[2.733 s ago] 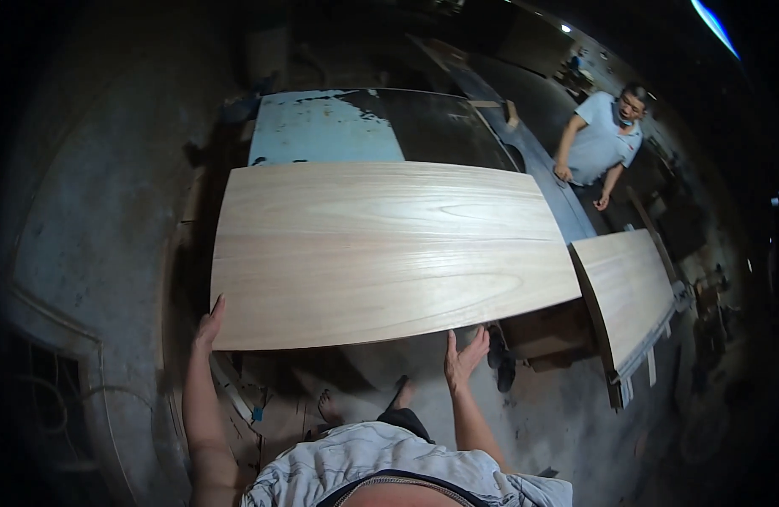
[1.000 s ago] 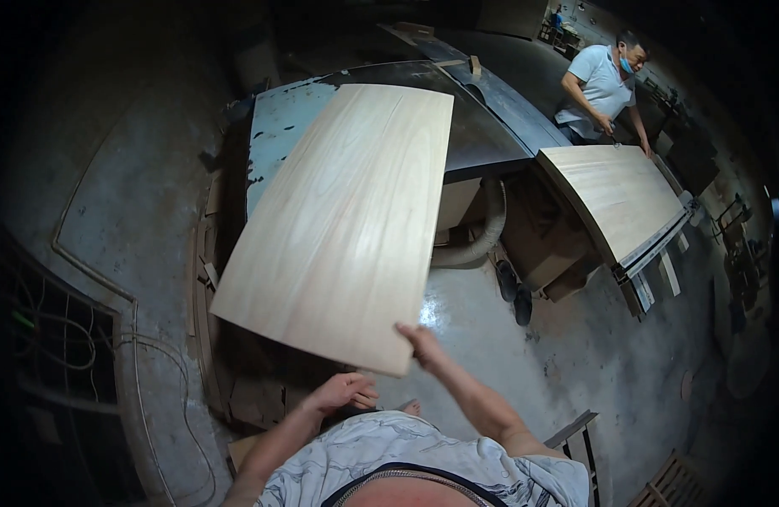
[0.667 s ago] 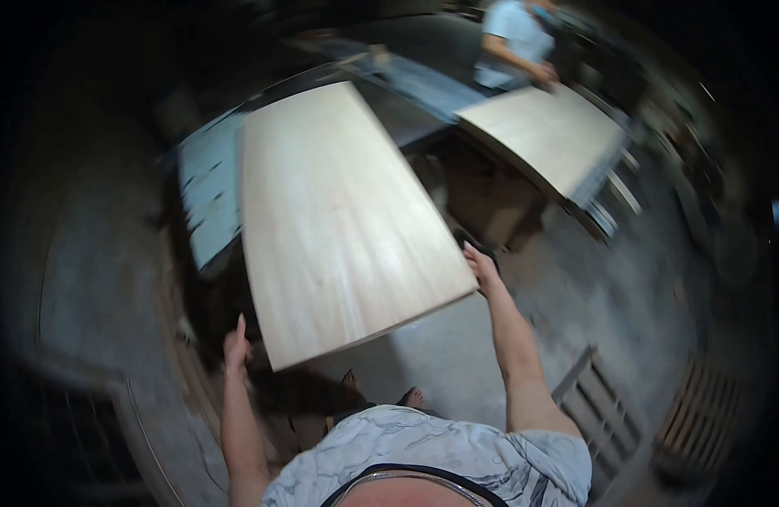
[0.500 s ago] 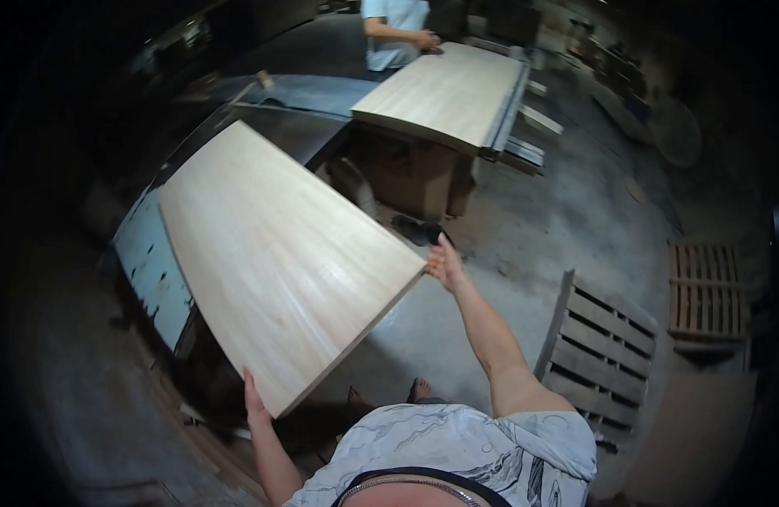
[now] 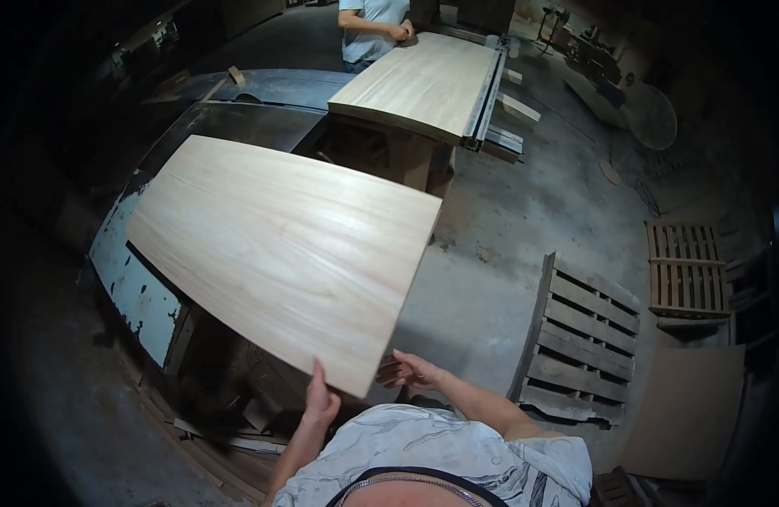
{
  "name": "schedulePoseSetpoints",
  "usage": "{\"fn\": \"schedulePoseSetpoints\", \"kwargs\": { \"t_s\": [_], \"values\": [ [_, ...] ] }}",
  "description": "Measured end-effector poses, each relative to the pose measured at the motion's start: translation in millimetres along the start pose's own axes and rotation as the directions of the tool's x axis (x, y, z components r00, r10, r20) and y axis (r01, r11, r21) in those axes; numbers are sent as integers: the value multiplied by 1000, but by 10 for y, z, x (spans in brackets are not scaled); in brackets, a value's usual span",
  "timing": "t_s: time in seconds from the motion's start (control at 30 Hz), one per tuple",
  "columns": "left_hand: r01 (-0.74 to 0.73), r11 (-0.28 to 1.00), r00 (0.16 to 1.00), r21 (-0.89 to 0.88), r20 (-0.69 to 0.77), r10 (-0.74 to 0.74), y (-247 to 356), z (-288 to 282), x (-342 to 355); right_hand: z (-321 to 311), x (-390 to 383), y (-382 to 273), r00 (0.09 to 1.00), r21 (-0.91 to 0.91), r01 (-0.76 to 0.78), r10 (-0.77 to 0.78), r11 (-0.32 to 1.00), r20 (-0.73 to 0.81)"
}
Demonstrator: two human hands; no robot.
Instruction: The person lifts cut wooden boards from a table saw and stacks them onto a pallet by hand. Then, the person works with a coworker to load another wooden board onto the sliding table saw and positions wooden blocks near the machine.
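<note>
Wood panel (image 5: 280, 253) is stretching lengthwise rightward off the peeling blue tabletop (image 5: 149, 306); nearer that tabletop, the left hand (image 5: 320, 399) is clasping the panel's long edge, the right hand (image 5: 416, 372) hovering half-curled beyond, contact unclear

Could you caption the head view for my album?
Left hand grips a pale rectangular wooden board, right hand beside its near corner, a grey slatted wooden pallet at right.

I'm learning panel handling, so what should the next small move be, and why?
Probably close the right hand on the pale rectangular wooden panel at its near corner. The left hand has its thumb on top there, while the right hand is open beside the end edge without a clear grip, and that corner overhangs the peeling pale-blue tabletop.
</note>
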State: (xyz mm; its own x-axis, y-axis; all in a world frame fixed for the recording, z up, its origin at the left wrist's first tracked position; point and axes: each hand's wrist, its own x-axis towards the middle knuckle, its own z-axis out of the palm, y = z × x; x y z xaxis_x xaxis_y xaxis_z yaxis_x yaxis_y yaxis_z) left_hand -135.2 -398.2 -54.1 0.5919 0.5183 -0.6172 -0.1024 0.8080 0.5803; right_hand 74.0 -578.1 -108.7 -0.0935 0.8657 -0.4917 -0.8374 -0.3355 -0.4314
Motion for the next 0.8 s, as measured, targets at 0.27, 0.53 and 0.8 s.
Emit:
{"fn": "schedulePoseSetpoints", "kwargs": {
  "t_s": [0.27,0.53,0.8],
  "values": [
    [296,821,839,488,279,-468,233,-85,467,425,97,25,908,133,303,-244,944,-339],
    [171,540,799,824,205,-566,1061,-270,832,281,346,29,686,119,383,-196,916,-700],
    [-254,532,965,808,250,81,2436,-528,753,-243,918,5,528,-65,231,-181,971,-830]
  ]
}}
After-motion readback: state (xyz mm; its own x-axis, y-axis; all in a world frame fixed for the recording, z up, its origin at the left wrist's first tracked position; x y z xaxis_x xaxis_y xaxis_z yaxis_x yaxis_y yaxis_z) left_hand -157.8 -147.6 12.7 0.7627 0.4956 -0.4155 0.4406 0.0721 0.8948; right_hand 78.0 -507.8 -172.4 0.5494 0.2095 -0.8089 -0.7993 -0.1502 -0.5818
